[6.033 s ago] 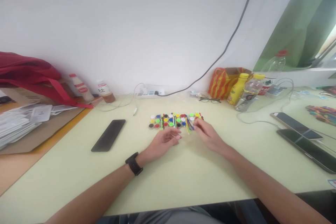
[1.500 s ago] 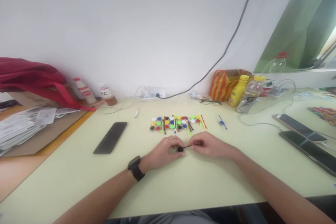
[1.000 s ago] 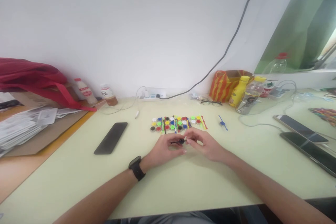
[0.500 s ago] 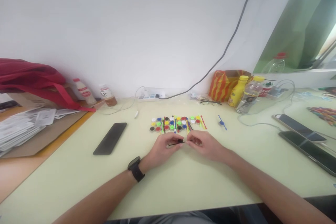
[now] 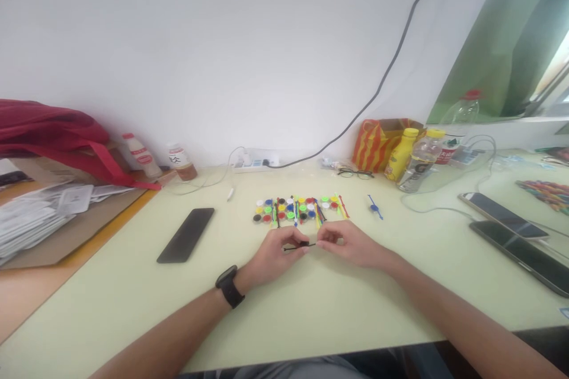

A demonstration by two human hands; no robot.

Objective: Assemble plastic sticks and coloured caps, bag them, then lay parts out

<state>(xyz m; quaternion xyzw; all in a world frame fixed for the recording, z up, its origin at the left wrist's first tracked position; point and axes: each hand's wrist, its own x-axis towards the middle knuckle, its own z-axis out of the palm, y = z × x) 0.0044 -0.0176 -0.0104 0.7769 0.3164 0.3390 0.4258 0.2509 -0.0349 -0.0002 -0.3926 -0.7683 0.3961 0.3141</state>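
Note:
My left hand (image 5: pixel 276 251), with a black watch on its wrist, pinches a small black round piece with a thin black strap (image 5: pixel 292 248) between thumb and fingertips. Opposite it, my right hand (image 5: pixel 349 243) has thumb and forefinger closed on the other end of the same black strap. Just beyond both hands lie rows of small coloured discs (image 5: pixel 290 208) in yellow, green, red, blue, white and black, with thin coloured straps between them. A blue strap with a round disc on it (image 5: pixel 374 207) lies apart, to the right of the rows.
A dark phone (image 5: pixel 186 235) lies at left, near papers (image 5: pixel 31 219) and a red bag (image 5: pixel 48 130). Along the wall are bottles (image 5: pixel 400 154), glasses (image 5: pixel 355 173), a striped bag (image 5: pixel 376 142) and a power strip (image 5: pixel 255 161). Two phones (image 5: pixel 520 254) lie at right.
Both hands stay close together on the black piece. The strap has tilted slightly and its left end sits a little lower; the view has shifted very slightly.

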